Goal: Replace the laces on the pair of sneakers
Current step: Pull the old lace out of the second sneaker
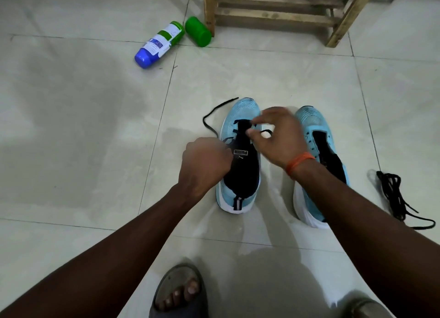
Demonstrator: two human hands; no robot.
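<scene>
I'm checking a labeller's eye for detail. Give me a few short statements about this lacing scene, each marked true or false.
1. The left hand and right hand both hold the lace of the left sneaker. True.
2. The right sneaker is fully laced. False: its eyelets are bare.
3. A spare lace lies bunched beside the right sneaker. True.
4. The bottle stands upright. False: it lies on its side.
</scene>
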